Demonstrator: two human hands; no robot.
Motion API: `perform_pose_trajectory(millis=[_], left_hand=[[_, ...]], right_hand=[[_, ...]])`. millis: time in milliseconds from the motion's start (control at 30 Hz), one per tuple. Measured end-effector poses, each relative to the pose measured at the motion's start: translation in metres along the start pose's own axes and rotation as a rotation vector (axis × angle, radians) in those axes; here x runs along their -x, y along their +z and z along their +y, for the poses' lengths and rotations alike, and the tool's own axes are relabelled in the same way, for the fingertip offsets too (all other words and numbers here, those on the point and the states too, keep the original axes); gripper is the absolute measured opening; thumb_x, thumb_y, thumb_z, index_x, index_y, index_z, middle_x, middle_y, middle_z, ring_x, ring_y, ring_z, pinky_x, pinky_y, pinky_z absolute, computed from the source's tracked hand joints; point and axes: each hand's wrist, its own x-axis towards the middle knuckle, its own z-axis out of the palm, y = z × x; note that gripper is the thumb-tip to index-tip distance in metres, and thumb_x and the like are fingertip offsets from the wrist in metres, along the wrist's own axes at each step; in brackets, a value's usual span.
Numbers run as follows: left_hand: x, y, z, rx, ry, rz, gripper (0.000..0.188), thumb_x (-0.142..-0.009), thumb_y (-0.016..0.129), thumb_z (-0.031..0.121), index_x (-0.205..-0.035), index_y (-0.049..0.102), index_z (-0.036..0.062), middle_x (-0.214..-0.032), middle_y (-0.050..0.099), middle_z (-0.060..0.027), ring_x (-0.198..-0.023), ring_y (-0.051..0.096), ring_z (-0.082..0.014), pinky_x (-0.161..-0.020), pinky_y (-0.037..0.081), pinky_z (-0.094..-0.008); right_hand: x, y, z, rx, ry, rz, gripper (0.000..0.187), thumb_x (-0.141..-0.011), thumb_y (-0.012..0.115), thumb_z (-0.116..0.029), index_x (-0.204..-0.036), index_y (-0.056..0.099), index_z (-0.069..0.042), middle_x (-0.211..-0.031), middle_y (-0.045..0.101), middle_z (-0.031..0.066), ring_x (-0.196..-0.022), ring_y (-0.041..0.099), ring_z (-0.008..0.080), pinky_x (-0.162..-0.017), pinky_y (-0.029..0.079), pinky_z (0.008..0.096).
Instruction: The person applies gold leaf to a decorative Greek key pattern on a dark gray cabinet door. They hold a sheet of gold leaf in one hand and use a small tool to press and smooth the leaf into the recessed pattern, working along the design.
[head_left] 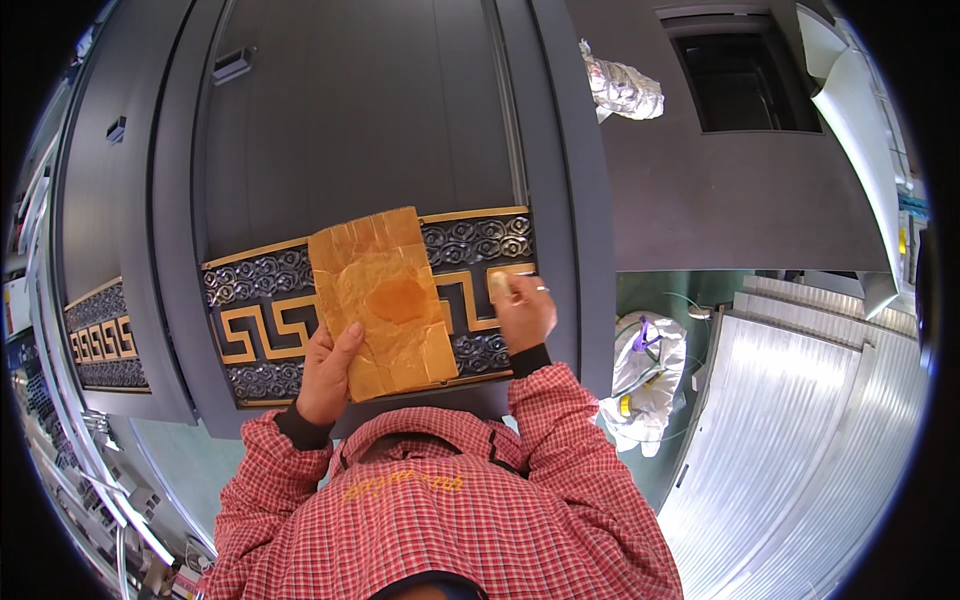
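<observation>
My left hand [328,374] grips the lower left edge of a flat piece of cardboard [385,345], thumb on top. An orange-gold wet-looking patch [397,300] lies in the middle of the cardboard. My right hand [527,312] is closed, pinching a small pale pad [499,289] whose exact kind is hard to make out. The pad is at the right end of a gold key-pattern border [265,333] on a dark grey door panel [360,120]. Black-and-silver swirl bands [478,240] run above and below the border; the cardboard covers its middle.
Another dark panel with a similar border [102,332] stands at the left. To the right are a foil-wrapped part [626,88], a dark surface with a rectangular opening [742,75], a white plastic bag [645,375] on the green floor, and stacked ribbed metallic sheets [775,400].
</observation>
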Motion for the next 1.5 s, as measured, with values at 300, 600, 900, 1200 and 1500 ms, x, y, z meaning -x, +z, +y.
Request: perform_pose_trajectory(millis=[300, 600, 900, 1200, 1500], left_hand=[[0.002, 0.001, 0.003, 0.016, 0.006, 0.004, 0.033, -0.097, 0.048, 0.016, -0.125, 0.044, -0.0005, -0.119, 0.058, -0.0108, -0.102, 0.061, -0.0174, -0.085, 0.053, -0.0312], [0.006, -0.005, 0.007, 0.024, 0.004, -0.007, 0.034, -0.097, 0.048, 0.015, -0.128, 0.042, 0.0003, -0.122, 0.056, -0.0104, -0.106, 0.059, -0.0181, -0.088, 0.051, -0.0314], [0.011, -0.008, 0.007, 0.024, 0.063, 0.018, 0.032, -0.097, 0.048, 0.015, -0.125, 0.044, -0.0011, -0.118, 0.058, -0.0120, -0.102, 0.062, -0.0191, -0.085, 0.053, -0.0318], [0.021, -0.012, 0.011, 0.039, 0.097, 0.036, 0.031, -0.097, 0.047, 0.015, -0.124, 0.045, -0.0020, -0.117, 0.059, -0.0126, -0.100, 0.063, -0.0197, -0.085, 0.054, -0.0321], [0.039, -0.029, 0.011, 0.057, 0.153, 0.042, 0.032, -0.098, 0.046, 0.016, -0.124, 0.046, -0.0011, -0.113, 0.060, -0.0103, -0.100, 0.062, -0.0185, -0.085, 0.053, -0.0315]], right_hand=[[-0.007, 0.001, 0.014, 0.170, -0.030, 0.112, 0.013, -0.077, 0.074, -0.019, -0.081, 0.068, -0.009, -0.069, 0.059, 0.0051, -0.058, 0.057, 0.0169, -0.050, 0.044, 0.0304], [-0.005, -0.002, 0.006, 0.075, 0.048, 0.084, 0.013, -0.073, 0.073, -0.019, -0.083, 0.066, -0.013, -0.075, 0.059, 0.0047, -0.060, 0.058, 0.0221, -0.053, 0.046, 0.0348], [-0.001, 0.002, -0.004, 0.060, 0.020, 0.025, 0.015, -0.075, 0.074, -0.018, -0.082, 0.067, -0.007, -0.070, 0.059, 0.0052, -0.058, 0.058, 0.0178, -0.053, 0.046, 0.0305], [0.001, -0.002, -0.006, -0.101, -0.052, 0.030, 0.018, -0.069, 0.073, -0.012, -0.086, 0.067, -0.009, -0.079, 0.060, 0.0061, -0.062, 0.059, 0.0201, -0.056, 0.048, 0.0307], [-0.023, -0.083, -0.005, -0.724, 0.282, -0.049, 0.026, -0.085, 0.062, -0.004, -0.109, 0.057, 0.003, -0.091, 0.064, 0.0074, -0.074, 0.062, 0.0116, -0.064, 0.054, 0.0241]])
